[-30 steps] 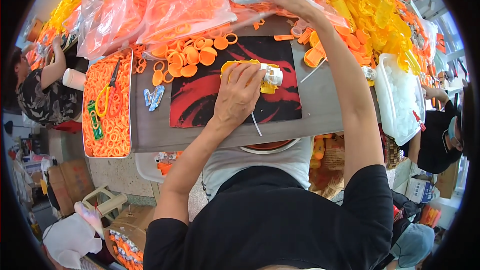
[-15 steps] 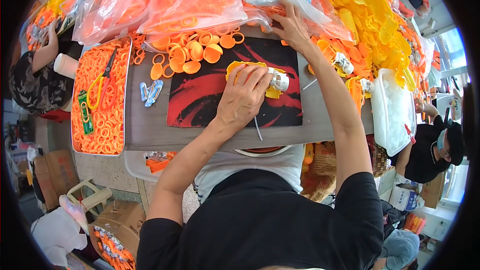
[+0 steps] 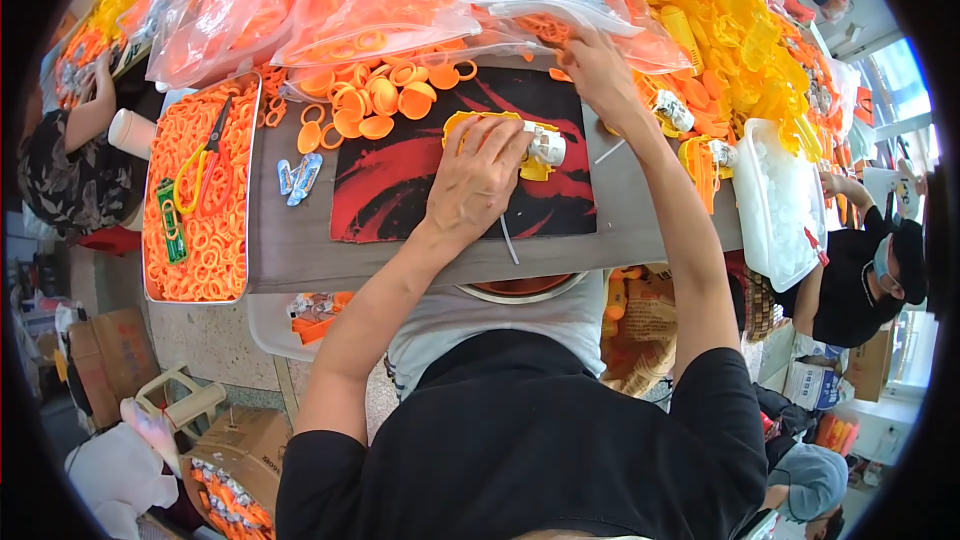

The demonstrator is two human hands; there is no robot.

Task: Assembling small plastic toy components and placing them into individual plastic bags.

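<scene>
Under my left hand (image 3: 472, 172) is a yellow and white plastic toy part (image 3: 541, 146), gripped from above on a black and red mat (image 3: 400, 195). A thin pale tube (image 3: 509, 242) sticks out below that hand. My right hand (image 3: 603, 80) is at the far edge of the mat, beside a clear bag of small orange parts (image 3: 545, 28). Its fingers are bent and drawn together; whatever lies between them is too small to make out. Orange round caps (image 3: 383, 95) and rings lie in a pile to the left of the right hand.
A tray of orange rings (image 3: 205, 270) at left holds scissors (image 3: 212, 145) and a green tool (image 3: 172, 225). Blue-white pieces (image 3: 299, 180) lie beside it. Yellow parts (image 3: 745, 30) heap at far right, above a white bin (image 3: 752, 210). Co-workers sit at both sides.
My right hand has drawn back a little from the bag toward me, its fingers closer together. My left hand keeps its grip on the toy part. The whole view has shifted slightly.
</scene>
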